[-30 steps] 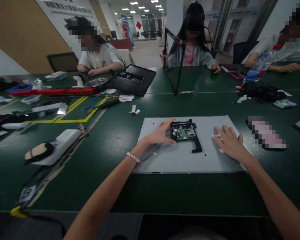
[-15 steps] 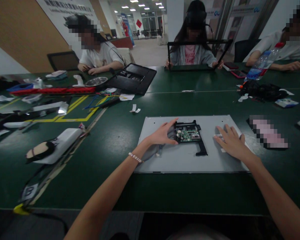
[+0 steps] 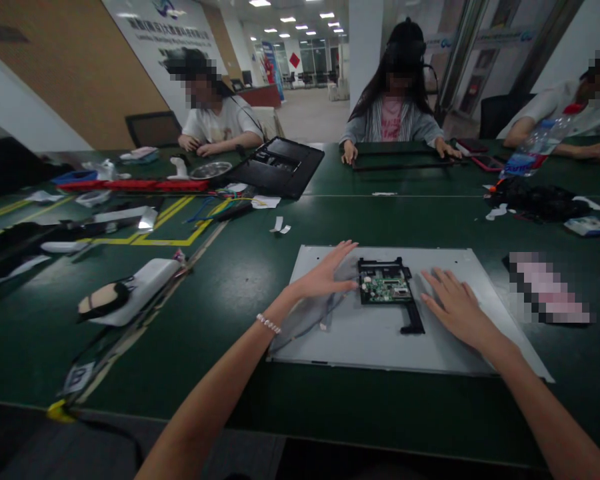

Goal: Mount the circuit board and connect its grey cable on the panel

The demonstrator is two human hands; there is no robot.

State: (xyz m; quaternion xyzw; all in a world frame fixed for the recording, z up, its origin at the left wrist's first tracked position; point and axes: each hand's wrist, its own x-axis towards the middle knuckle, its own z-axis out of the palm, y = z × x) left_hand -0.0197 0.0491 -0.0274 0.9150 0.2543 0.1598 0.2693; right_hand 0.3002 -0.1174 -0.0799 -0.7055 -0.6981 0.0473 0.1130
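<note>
A flat light-grey panel (image 3: 350, 343) lies on the table in front of me. On its middle sits a green circuit board (image 3: 386, 288) in a black plastic bracket (image 3: 414, 317), whose arm reaches toward me. My left hand (image 3: 327, 275) is at the board's left side, thumb and fingers spread, holding nothing; whether the thumb touches the bracket I cannot tell. A thin grey cable (image 3: 327, 312) runs across the panel below that hand. To the right of the bracket, my right hand (image 3: 453, 303) is stretched out flat over the panel, fingers apart and holding nothing.
Across the green table (image 3: 220, 373), a co-worker holds a black rectangular frame (image 3: 405, 167). A black plastic cover (image 3: 285, 167) lies at back left, near wires. A white device (image 3: 135, 290) is at left; a pink phone-like item (image 3: 550, 287) and a bottle (image 3: 535, 147) are at right.
My right hand has shifted left on the panel, closer to the bracket. The co-worker opposite has lowered the black frame from upright to the table. My view has tilted slightly.
</note>
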